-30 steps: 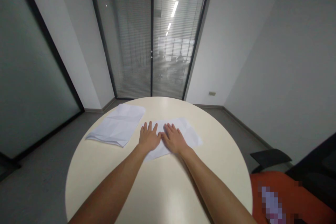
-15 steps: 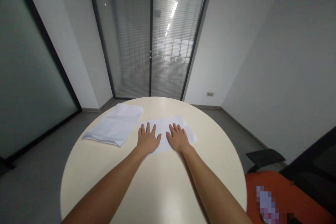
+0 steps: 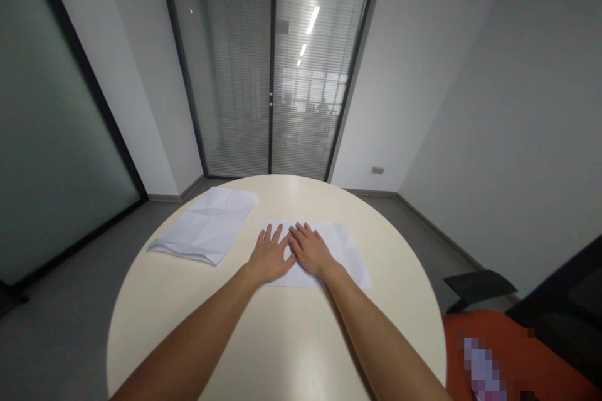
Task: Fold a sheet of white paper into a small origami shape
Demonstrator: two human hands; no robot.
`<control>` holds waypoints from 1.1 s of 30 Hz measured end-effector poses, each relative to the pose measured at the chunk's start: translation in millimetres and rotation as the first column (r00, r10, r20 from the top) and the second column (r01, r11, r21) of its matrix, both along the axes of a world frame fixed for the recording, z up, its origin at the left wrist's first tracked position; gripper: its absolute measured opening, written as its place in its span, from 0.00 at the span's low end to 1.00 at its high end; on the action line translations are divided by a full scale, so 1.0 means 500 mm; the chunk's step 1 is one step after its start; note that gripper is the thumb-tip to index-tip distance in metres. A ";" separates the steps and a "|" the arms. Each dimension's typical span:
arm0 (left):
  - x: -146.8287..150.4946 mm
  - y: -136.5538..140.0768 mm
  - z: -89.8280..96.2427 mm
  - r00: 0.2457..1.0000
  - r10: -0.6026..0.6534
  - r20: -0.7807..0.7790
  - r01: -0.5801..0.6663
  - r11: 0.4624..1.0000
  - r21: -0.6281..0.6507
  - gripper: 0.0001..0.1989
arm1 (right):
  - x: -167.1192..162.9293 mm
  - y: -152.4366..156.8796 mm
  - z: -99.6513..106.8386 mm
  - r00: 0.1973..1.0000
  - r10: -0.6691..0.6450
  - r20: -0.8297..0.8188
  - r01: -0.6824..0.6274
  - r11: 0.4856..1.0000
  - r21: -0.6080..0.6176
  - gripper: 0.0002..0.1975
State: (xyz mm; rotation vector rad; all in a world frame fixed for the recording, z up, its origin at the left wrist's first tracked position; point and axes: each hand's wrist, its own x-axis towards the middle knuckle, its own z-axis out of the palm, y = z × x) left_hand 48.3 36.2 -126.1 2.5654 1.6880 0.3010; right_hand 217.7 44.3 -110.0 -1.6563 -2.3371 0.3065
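Observation:
A white sheet of paper (image 3: 345, 250) lies flat on the round cream table (image 3: 282, 338), a little past its middle. My left hand (image 3: 270, 258) and my right hand (image 3: 309, 250) rest palms down on the sheet's left part, side by side, fingers spread and touching at the index fingers. Neither hand grips anything. The paper's right half sticks out uncovered beyond my right hand.
A second creased white sheet (image 3: 207, 225) lies on the table's far left. A black chair arm (image 3: 480, 285) and an orange seat (image 3: 512, 357) stand at the lower right. Glass doors with blinds (image 3: 270, 62) rise behind the table.
The sheet has turned and shifted to the right under my palms. My hands were apart half a second ago and now touch again at the sheet's left part.

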 end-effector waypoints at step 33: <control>-0.021 0.050 -0.018 0.988 0.143 0.061 -0.148 0.984 0.095 0.27 | 0.100 0.031 -0.025 0.901 -0.410 0.143 0.423 0.903 -0.074 0.39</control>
